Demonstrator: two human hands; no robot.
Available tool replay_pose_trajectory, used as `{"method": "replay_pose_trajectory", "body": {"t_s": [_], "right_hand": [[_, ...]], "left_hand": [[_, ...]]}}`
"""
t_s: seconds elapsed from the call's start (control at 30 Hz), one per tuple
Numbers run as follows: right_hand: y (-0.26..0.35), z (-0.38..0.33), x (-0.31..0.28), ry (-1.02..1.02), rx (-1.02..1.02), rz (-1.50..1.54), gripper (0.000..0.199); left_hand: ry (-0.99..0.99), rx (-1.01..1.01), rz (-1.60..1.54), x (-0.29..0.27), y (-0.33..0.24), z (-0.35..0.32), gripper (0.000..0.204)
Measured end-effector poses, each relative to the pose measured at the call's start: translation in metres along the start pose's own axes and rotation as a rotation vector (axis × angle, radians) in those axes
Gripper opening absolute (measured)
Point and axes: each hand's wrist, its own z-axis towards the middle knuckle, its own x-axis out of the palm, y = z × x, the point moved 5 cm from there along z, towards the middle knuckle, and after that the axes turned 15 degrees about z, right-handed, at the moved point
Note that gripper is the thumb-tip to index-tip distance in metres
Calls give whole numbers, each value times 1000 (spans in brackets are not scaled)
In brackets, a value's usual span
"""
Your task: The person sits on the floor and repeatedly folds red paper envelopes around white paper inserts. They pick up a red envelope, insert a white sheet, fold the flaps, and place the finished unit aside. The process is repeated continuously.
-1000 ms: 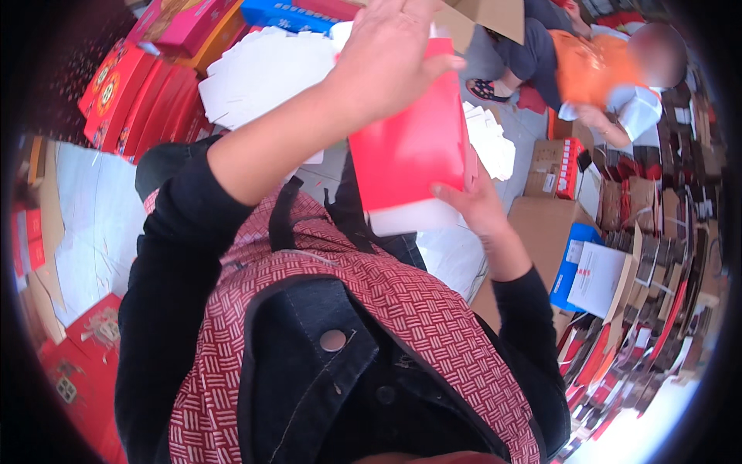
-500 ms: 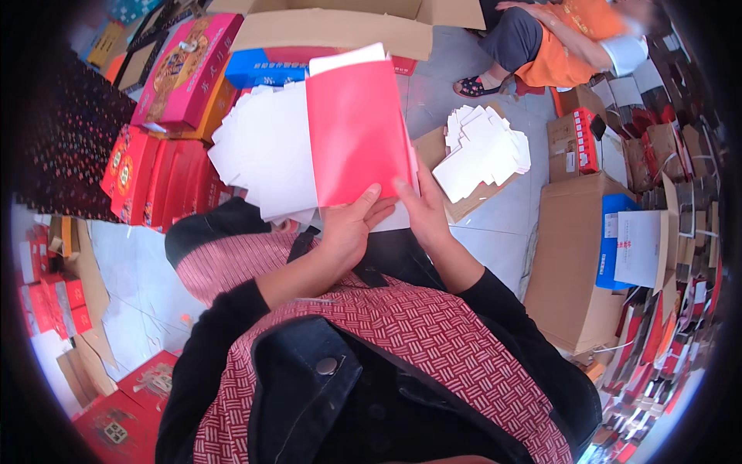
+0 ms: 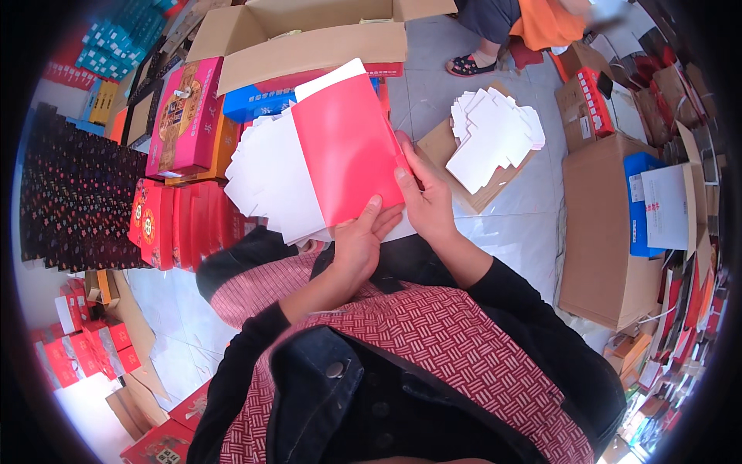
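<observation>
A glossy red card sheet [image 3: 349, 143] lies tilted over my lap, with a white edge sticking out at its top. My left hand [image 3: 360, 241] pinches its lower edge, thumb on top and fingers curled. At the lower right, my right hand [image 3: 423, 199] grips the side edge, thumb near the front and fingers along the edge. How many sheets are in the hold is hidden. Under and left of the card, a fanned stack of white die-cut card sheets [image 3: 270, 182] spreads out. Another white stack [image 3: 495, 135] rests on a flat cardboard piece [image 3: 465, 197] to the right.
An open carton [image 3: 309, 58] stands ahead, beside a pink gift box [image 3: 185, 116] and red boxes [image 3: 185, 224]. A tall brown carton [image 3: 599, 232] is at right, near bundled flat card. Ahead right, another person's foot in a dark shoe [image 3: 471, 65] rests on the tiled floor.
My view has shifted, moving the surroundings in the picture. My right hand has slid up along the red card's side edge; my left hand keeps its pinch at the bottom.
</observation>
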Motion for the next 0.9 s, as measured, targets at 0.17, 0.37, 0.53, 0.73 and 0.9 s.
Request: {"method": "replay_pose_trajectory", "body": {"t_s": [0.17, 0.37, 0.53, 0.73, 0.9], "right_hand": [[-6, 2, -3, -67, 38, 43, 39], [-12, 0, -3, -61, 10, 34, 38], [-22, 2, -5, -128, -7, 108, 38], [-17, 0, -1, -146, -32, 8, 37], [-23, -2, 2, -139, 58, 46, 39]], "left_hand": [[35, 9, -26, -1, 1, 1, 28], [49, 9, -64, 0, 1, 0, 28], [75, 7, -84, 0, 3, 1, 27], [89, 15, -106, -4, 4, 2, 28], [72, -8, -77, -2, 6, 4, 30]]}}
